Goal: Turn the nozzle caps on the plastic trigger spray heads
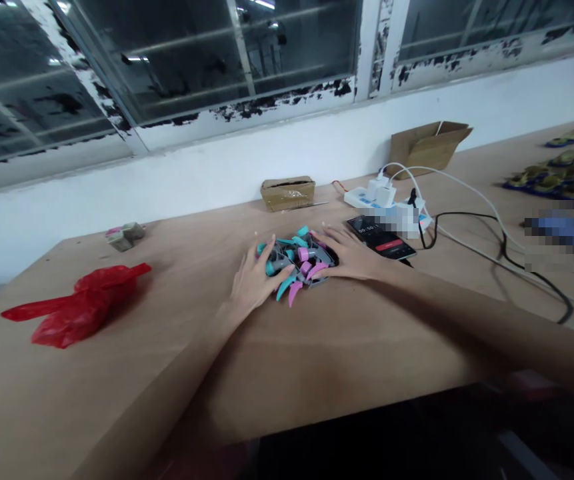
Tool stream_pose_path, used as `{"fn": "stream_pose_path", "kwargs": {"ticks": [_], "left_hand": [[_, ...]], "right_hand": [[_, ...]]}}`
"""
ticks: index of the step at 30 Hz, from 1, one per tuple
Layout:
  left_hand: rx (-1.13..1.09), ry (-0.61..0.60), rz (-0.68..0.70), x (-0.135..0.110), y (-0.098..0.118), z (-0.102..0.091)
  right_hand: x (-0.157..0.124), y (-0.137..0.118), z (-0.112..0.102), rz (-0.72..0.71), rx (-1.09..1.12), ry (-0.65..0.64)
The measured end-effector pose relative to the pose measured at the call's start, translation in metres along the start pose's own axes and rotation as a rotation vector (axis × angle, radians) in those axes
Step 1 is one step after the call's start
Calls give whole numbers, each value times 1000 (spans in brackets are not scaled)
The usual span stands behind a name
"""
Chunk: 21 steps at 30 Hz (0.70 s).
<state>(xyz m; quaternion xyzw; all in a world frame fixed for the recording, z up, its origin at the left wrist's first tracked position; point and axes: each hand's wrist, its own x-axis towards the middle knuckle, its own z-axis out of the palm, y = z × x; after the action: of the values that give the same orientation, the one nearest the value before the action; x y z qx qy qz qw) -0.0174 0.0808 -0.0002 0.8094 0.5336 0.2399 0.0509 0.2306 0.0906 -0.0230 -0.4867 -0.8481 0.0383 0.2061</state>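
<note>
A small pile of grey, teal and pink plastic pieces (307, 255), several with curved trigger-like tips, lies on the wooden table. My left hand (251, 277) rests against the pile's left side, fingers spread, with the thumb reaching over a teal piece. Opposite it, my right hand (349, 253) touches the pile's right side, its fingers stretched out and its thumb near a pink piece. Together the hands frame the pile from both sides. Parts of the pieces under the fingers are hidden.
Behind the pile stands a small cardboard box (288, 195). A phone (381, 239), a power strip (361, 199) and loose cables lie to the right. An open carton (429, 152) is against the wall. A red plastic bag (87, 303) lies left; gold-coloured parts (561, 175) sit far right.
</note>
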Motion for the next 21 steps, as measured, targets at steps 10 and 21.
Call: {"fn": "stream_pose_path", "kwargs": {"ticks": [10,21], "left_hand": [[33,102,-138,-53,-3,-29],[222,-10,-44,-56,26,-29]], "right_hand": [[-37,-40,-17,-190,55,221],[-47,-78,-13,-130,317,249]]}}
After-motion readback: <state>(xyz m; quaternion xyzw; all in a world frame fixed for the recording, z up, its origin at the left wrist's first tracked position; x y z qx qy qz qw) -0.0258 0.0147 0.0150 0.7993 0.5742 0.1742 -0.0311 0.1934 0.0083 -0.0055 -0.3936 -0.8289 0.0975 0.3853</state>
